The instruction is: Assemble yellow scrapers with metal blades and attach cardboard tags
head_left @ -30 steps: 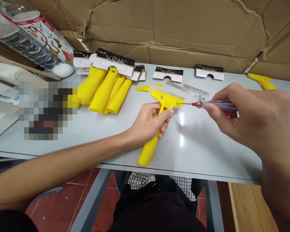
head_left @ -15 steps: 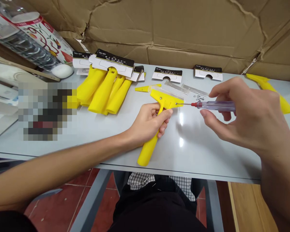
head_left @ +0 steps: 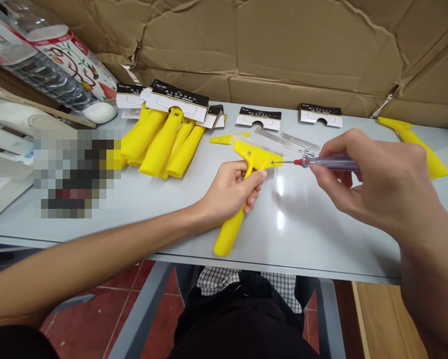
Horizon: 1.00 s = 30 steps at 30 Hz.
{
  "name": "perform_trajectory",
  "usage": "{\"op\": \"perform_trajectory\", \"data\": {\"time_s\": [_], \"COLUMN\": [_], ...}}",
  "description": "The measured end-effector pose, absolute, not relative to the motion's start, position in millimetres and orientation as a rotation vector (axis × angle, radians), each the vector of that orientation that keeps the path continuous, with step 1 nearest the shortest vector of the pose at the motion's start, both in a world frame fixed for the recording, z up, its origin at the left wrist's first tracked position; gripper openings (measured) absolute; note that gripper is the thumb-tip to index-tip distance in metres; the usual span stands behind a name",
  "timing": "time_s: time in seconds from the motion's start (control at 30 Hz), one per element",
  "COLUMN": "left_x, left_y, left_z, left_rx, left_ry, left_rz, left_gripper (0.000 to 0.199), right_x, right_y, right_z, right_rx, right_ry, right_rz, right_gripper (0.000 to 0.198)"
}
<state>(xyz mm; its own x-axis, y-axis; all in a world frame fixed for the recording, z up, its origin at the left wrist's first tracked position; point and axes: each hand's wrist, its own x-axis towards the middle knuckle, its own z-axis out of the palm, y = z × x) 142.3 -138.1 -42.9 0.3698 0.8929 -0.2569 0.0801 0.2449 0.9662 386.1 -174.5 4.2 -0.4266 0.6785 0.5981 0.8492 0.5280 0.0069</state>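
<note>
My left hand point(head_left: 233, 192) is wrapped round the upper handle of a yellow scraper point(head_left: 229, 232), whose wide head points away from me. A clear strip runs along the head's far edge, and two small screws show in its face. My right hand point(head_left: 376, 184) grips a screwdriver point(head_left: 332, 162) with a see-through purplish handle and a red collar. Its thin shaft lies almost level, with the tip at the screw point(head_left: 272, 162) on the right side of the head. Beyond the head lie metal blades point(head_left: 272, 138) and several small screws and nuts point(head_left: 306, 152).
Several carded yellow scrapers point(head_left: 160, 144) lie at left beside a blurred-out patch. Black-and-white cards point(head_left: 259, 118) and a yellow scraper body point(head_left: 420, 147) lie farther back. A cardboard wall point(head_left: 302, 55) closes off the rear; a water bottle point(head_left: 48, 75) leans at far left.
My right thumb and fingers have closed in on the screwdriver handle, where they were spread wider before. The scraper and my left hand hold nearly still, while the view has shifted slightly.
</note>
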Motion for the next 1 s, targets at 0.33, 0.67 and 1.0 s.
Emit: {"op": "perform_trajectory", "data": {"time_s": [0.33,0.67,1.0], "left_x": [142.9,143.1,143.8], "left_y": [-137.9,-138.5,-137.6], "left_z": [-43.4,-45.4,-46.9], "left_rx": [1.220,1.246,1.254], "left_ry": [1.055,1.065,1.084], "left_rz": [0.723,0.735,0.749], "left_gripper": [0.036,0.037,0.037], "right_x": [384.4,385.5,382.0], "right_y": [-175.7,-177.6,-179.6], "right_z": [6.5,6.6,7.2], "right_rx": [-1.243,-1.409,-1.467], "right_ry": [-2.256,-2.238,-2.342], "right_rz": [-0.368,-0.456,-0.438], "right_gripper": [0.010,0.033,0.027]}}
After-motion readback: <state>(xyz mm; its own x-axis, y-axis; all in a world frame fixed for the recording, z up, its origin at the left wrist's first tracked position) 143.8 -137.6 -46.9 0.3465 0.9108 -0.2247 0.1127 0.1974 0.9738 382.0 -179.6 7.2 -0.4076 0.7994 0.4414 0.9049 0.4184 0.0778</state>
